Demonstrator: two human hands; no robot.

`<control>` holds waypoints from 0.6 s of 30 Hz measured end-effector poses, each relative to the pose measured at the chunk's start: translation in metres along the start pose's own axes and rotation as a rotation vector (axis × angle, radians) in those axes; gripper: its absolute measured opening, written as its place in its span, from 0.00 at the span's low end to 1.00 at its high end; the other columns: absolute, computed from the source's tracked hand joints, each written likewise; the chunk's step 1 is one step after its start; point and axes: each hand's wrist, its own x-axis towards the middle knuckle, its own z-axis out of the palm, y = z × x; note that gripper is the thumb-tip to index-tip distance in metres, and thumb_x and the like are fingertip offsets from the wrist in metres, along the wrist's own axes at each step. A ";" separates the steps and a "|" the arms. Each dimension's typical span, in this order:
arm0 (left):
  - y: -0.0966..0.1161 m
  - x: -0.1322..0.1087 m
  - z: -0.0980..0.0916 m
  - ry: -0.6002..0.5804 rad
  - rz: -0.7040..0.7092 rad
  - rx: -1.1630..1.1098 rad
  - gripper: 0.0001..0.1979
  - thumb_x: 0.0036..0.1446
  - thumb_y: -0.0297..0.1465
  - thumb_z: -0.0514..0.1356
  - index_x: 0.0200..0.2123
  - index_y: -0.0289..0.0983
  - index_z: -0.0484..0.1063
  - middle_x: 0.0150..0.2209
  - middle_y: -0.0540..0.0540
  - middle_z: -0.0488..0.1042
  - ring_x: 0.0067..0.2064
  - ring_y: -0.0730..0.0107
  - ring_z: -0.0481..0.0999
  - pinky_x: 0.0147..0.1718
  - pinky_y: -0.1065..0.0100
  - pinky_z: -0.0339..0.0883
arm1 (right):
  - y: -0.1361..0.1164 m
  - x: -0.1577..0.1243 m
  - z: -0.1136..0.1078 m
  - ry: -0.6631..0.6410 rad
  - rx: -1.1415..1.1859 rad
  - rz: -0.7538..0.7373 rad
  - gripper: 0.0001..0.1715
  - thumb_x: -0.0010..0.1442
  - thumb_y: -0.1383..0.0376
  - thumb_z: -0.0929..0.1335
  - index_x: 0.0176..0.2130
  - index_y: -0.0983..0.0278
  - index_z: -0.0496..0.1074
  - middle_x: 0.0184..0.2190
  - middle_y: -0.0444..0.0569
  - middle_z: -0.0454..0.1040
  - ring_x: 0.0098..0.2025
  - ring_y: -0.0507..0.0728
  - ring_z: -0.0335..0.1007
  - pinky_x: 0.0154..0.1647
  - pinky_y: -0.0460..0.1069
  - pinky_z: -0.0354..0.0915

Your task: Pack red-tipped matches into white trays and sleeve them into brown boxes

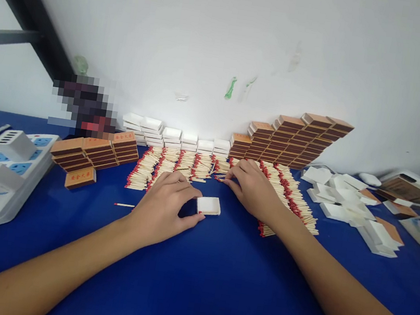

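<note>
My left hand (169, 206) rests on the blue table, its thumb and fingertips at the left end of a small white matchbox tray (209, 206). A match lies along the tray's near side. My right hand (247, 184) reaches into the rows of red-tipped matches (203, 166), its fingertips pinched close to some matches; whether one is held is too small to tell. More matches (299, 205) lie beside and partly under the right wrist. A single match (124, 205) lies left of my left hand.
White trays (172, 135) and stacked brown matchboxes (289, 140) line the wall. More matchboxes (96, 151) and a power strip (23, 193) stand left. Loose white trays (346, 199) and a phone (418, 188) lie right.
</note>
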 end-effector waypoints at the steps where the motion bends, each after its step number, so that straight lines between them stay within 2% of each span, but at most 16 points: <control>1: -0.001 0.000 0.000 -0.006 -0.003 -0.004 0.13 0.63 0.38 0.70 0.47 0.38 0.79 0.41 0.45 0.81 0.50 0.54 0.74 0.51 0.50 0.68 | 0.001 -0.001 -0.001 -0.011 0.010 0.000 0.07 0.73 0.65 0.66 0.40 0.63 0.72 0.41 0.57 0.72 0.47 0.66 0.65 0.48 0.58 0.65; 10: -0.002 0.003 -0.001 -0.017 -0.018 -0.005 0.12 0.63 0.38 0.70 0.47 0.39 0.79 0.41 0.45 0.82 0.49 0.54 0.75 0.52 0.50 0.67 | 0.006 -0.006 -0.004 -0.095 0.097 0.006 0.09 0.73 0.64 0.65 0.38 0.61 0.71 0.41 0.55 0.72 0.47 0.64 0.67 0.48 0.58 0.66; 18: -0.006 0.005 -0.001 0.002 0.013 -0.002 0.13 0.62 0.37 0.70 0.47 0.38 0.79 0.40 0.46 0.82 0.48 0.55 0.75 0.52 0.51 0.67 | 0.001 -0.006 -0.002 -0.103 0.035 -0.026 0.10 0.73 0.65 0.65 0.38 0.63 0.72 0.40 0.56 0.72 0.45 0.65 0.68 0.48 0.59 0.67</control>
